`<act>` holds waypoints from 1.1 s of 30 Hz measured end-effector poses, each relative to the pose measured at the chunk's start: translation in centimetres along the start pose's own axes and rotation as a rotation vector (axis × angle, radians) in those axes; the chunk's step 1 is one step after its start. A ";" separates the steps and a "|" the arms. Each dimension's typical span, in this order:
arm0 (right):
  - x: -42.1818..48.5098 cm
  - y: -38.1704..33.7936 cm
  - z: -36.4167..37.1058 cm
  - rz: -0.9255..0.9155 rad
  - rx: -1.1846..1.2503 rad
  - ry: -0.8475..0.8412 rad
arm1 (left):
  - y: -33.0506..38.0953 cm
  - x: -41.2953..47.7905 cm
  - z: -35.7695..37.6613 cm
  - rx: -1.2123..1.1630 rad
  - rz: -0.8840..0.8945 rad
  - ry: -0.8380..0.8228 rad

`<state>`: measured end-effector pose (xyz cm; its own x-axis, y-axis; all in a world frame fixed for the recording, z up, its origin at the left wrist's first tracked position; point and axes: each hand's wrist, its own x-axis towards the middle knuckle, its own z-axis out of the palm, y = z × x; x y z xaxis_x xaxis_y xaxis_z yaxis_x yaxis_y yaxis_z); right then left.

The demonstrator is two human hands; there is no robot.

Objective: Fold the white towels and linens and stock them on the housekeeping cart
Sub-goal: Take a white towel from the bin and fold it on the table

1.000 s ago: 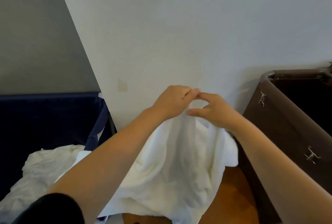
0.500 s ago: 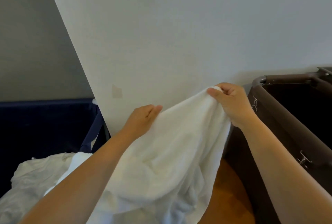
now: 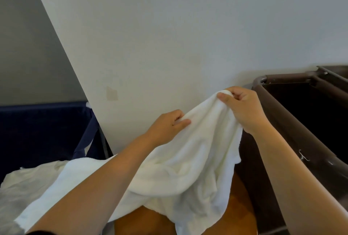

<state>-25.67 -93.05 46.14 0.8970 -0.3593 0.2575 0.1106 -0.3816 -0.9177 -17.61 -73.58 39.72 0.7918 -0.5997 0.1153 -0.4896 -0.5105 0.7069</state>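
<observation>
left hand (image 3: 165,127) now pinching towel (image 3: 188,159) edge | right hand (image 3: 243,108) grip unchanged

both forearms were bare, no watch or rings showing on the left hand (image 3: 165,127) or the right hand (image 3: 243,110). nails were short and unpainted. just a sliver of dark sleeve (image 3: 35,232) peeked in at the bottom edge, on the left arm, black or near it.

Head camera looks forward-down, close over hands (image 3: 207,118).
</observation>
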 end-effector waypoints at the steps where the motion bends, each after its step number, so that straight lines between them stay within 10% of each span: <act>1: -0.1 0.1 -0.4 0.003 -0.004 0.011 | -0.2 0.0 0.2 -0.004 -0.015 0.006; 10: -0.3 2.3 -2.1 0.054 -0.274 0.055 | -4.7 -1.0 0.2 0.059 -0.165 0.154; 18: -1.3 0.8 2.9 -0.050 -0.237 -0.239 | 6.3 0.6 -1.2 0.158 0.258 0.115; 24: -0.4 0.2 2.2 -0.049 -0.068 -0.099 | 5.0 0.6 -0.8 -0.134 0.104 0.062; 33: 0.1 1.9 -0.3 -0.002 -0.264 0.100 | 0.3 -0.8 -2.0 0.138 -0.038 0.138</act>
<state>-25.43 -94.05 44.49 0.8486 -0.4356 0.3002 -0.0146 -0.5865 -0.8098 -17.64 -71.97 41.24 0.8484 -0.4932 0.1922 -0.4968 -0.6165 0.6109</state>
